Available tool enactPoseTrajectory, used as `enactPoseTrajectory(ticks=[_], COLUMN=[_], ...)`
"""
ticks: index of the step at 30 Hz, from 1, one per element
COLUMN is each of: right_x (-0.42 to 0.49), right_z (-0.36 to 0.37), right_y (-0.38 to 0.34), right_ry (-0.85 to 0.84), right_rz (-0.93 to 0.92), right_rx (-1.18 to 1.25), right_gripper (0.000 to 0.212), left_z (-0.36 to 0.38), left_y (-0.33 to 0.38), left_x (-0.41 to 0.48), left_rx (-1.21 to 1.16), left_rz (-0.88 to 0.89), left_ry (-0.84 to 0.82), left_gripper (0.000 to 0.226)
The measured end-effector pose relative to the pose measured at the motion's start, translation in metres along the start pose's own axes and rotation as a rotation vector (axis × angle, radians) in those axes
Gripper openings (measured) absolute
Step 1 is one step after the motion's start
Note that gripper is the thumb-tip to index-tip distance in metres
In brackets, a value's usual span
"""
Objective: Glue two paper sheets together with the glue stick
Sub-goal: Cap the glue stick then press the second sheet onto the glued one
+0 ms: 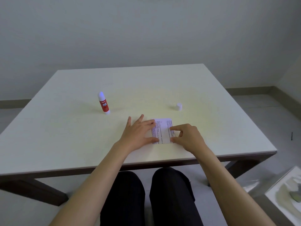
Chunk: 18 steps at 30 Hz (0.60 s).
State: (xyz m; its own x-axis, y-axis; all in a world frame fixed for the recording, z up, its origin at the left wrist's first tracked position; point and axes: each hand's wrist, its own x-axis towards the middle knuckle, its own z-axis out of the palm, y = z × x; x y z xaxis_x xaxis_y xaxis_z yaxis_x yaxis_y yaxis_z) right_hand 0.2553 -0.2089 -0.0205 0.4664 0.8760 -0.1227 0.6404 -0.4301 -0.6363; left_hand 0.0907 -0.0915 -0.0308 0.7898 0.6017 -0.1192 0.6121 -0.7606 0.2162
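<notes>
Paper sheets [163, 130], printed and stacked flat on the tabletop [81, 136], look light, limp and prone to sliding. Left hand [138, 133] and right hand [187, 137] press them with spread fingers, gripping nothing; best pinned by the edges.

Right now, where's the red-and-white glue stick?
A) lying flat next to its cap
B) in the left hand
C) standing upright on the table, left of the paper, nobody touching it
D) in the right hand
C: the red-and-white glue stick stands upright and uncapped on the white table, while the left hand and right hand both press the printed paper.
</notes>
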Motion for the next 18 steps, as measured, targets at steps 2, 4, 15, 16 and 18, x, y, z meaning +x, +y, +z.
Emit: enactPoseTrajectory(ticks=[2,4,15,16,18], right_x=[0.004,0.007,-0.008,-0.010,-0.001], right_z=[0.006,0.015,0.049,0.056,0.058], right_y=[-0.009,-0.020,-0.054,-0.053,-0.046], right_ry=[-0.017,-0.033,-0.129,-0.221,-0.307], right_rz=[-0.001,-0.018,-0.481,-0.513,-0.484], right_rx=[-0.059,-0.112,-0.639,-0.602,-0.599], right_gripper=[0.044,0.044,0.062,0.061,0.060], left_z=[-0.004,-0.007,-0.014,-0.014,-0.013], left_y=[-0.012,-0.026,-0.056,-0.057,-0.057], left_x=[-0.005,-0.013,-0.019,-0.019,-0.019], left_rx=[-0.003,-0.013,-0.013,-0.011,-0.022], left_rz=[-0.022,-0.049,-0.042,-0.038,-0.032], left_ry=[-0.005,-0.012,-0.129,-0.137,-0.146], left_gripper=[0.077,0.080,0.093,0.093,0.093])
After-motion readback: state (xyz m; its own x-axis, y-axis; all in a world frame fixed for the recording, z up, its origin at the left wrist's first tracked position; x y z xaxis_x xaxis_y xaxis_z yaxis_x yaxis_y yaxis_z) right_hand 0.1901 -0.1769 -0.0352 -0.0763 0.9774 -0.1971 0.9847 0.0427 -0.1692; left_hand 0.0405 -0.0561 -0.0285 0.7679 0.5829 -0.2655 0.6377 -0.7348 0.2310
